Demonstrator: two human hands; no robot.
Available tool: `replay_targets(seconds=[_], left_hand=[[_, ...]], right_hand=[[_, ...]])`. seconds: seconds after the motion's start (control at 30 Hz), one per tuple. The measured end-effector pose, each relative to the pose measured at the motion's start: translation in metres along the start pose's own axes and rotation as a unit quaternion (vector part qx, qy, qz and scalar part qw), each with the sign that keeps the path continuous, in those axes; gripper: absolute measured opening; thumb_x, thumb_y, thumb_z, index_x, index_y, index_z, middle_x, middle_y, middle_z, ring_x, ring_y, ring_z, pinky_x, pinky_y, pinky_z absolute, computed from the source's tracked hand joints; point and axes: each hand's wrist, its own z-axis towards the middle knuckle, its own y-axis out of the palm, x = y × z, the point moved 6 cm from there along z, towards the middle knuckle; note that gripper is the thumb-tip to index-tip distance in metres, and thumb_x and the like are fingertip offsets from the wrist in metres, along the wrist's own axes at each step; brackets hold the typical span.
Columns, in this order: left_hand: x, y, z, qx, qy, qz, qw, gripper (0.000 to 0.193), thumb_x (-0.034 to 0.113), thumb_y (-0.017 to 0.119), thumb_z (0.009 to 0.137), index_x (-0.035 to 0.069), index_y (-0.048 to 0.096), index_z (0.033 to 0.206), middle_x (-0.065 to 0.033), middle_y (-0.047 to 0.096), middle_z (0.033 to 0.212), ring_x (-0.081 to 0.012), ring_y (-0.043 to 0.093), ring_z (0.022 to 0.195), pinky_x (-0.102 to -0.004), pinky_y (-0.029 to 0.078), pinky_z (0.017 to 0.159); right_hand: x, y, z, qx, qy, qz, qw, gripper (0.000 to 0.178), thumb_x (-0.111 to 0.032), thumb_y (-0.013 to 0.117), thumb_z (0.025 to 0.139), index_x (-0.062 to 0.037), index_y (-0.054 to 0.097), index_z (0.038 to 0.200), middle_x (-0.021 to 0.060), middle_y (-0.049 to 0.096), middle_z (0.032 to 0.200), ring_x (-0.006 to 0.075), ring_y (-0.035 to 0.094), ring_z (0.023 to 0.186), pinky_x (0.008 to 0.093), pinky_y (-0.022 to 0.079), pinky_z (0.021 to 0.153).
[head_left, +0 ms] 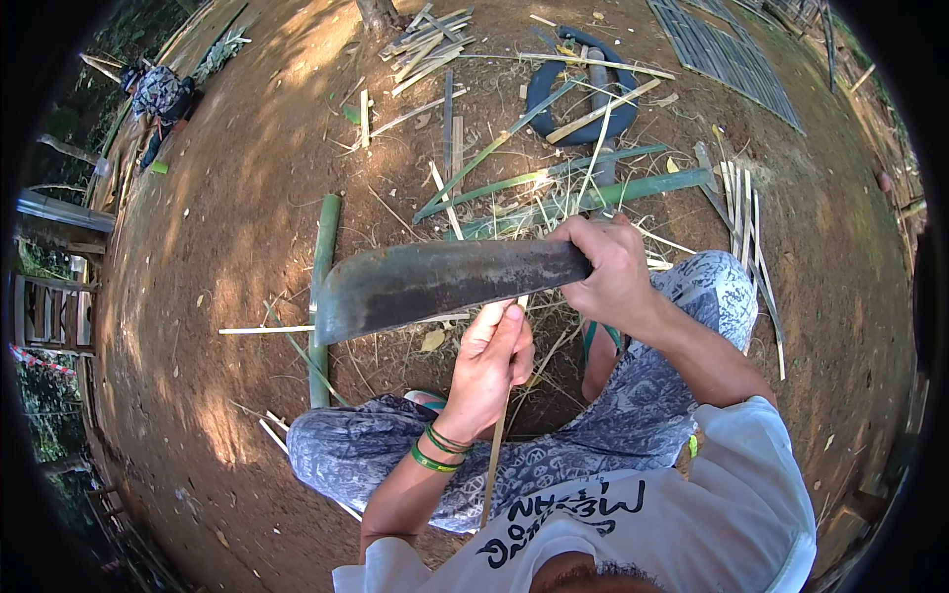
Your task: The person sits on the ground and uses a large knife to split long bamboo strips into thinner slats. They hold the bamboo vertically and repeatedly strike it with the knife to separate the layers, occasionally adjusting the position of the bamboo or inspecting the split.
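Note:
A machete (445,285) with a broad dark blade lies across the middle of the view, its wide tip toward the left. My right hand (615,269) is wrapped round its handle end above my right knee. Below the blade, my left hand (488,364) pinches a thin bamboo strip (494,457). The strip runs down toward my shirt, and its upper end shows just under the blade. Whether blade and strip touch, I cannot tell. Beyond the machete lie split green bamboo (647,190) and pale shavings. My crossed legs frame the ground under my hands.
A green bamboo pole (324,267) lies left of the blade tip. Farther off are a dark ring like an inner tube (540,91), a heap of split bamboo (427,44) and a slatted panel (727,59). Pale strips (739,212) lie right. Another person (160,99) bends at far left.

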Motion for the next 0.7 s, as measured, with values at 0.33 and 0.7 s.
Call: replay_targets(seconds=[0.33,0.7], left_hand=[[0.013,0.004,0.001,0.000,-0.004,0.023,1.000,0.038,0.018,0.042,0.109,0.009,0.044,0.147,0.0058,0.038,0.067,-0.0040,0.033,0.050,-0.0213,0.027,0.044],[-0.003,-0.010,0.011,-0.089,-0.080,-0.156,0.981,0.028,0.024,0.042,0.108,0.004,0.054,0.122,0.0043,0.036,0.066,-0.0058,0.033,0.049,-0.0219,0.028,0.044]], right_hand=[[0.006,-0.030,0.020,0.113,0.009,-0.050,0.992,0.025,0.005,0.065,0.066,-0.0042,0.064,0.090,0.0123,0.064,0.064,0.0299,0.066,0.056,0.0382,0.047,0.052],[0.046,0.010,-0.003,-0.109,0.362,0.286,0.881,0.031,-0.029,0.070,0.095,-0.0007,0.071,0.108,-0.0068,0.047,0.055,0.0030,0.040,0.045,0.0235,0.027,0.043]])
